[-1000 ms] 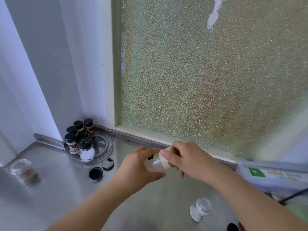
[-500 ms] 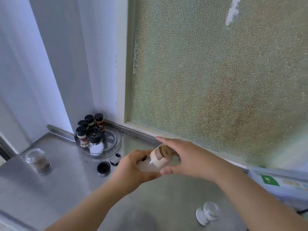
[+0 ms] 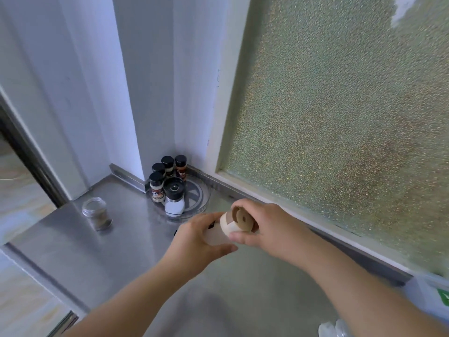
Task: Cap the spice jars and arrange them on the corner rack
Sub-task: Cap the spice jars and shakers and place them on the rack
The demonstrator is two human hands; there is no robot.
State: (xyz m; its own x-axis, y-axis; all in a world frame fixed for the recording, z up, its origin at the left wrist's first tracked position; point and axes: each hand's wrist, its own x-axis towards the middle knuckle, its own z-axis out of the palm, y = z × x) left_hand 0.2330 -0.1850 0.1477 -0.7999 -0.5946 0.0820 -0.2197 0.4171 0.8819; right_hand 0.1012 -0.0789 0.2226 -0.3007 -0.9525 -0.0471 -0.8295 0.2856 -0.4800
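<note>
Jar in hand: a pale frosted jar [image 3: 215, 235] is held tilted above the counter [image 3: 116, 242], its body wrapped by the left hand [image 3: 198, 242], fingers curled shut around it.
Cap: a cream and tan cap [image 3: 239, 221] sits at the jar's mouth, pinched between thumb and fingers of the right hand [image 3: 269, 226]; whether it is seated square cannot be told.
Step judged: the cap is probably being turned or pressed home.
Risk, crooked cap: since the jar is tilted, the cap may be caught askew; it would then feel tight but could come loose later.
Risk, spill: if the cap slips off while the jar leans, the contents could be shed onto the counter.
Risk, dropped jar: the smooth wall is held by one hand only; a hard twist could wrench it free.
Rack: a round clear rack [image 3: 201, 199] stands in the corner, carrying four black-capped bottles [image 3: 156, 188] and a grinder [image 3: 173, 198] crowded at its left side.
Risk, at placing: the bare right part of the rack is the safer spot; a jar set down beside the grinder could knock it or the bottles over.
Open jar: a glass jar [image 3: 96, 212] stands uncapped near the counter's left edge, well apart from the rack; it could be swept off by a careless forearm.
Left undone: that jar is judged to be waiting for its lid.
</note>
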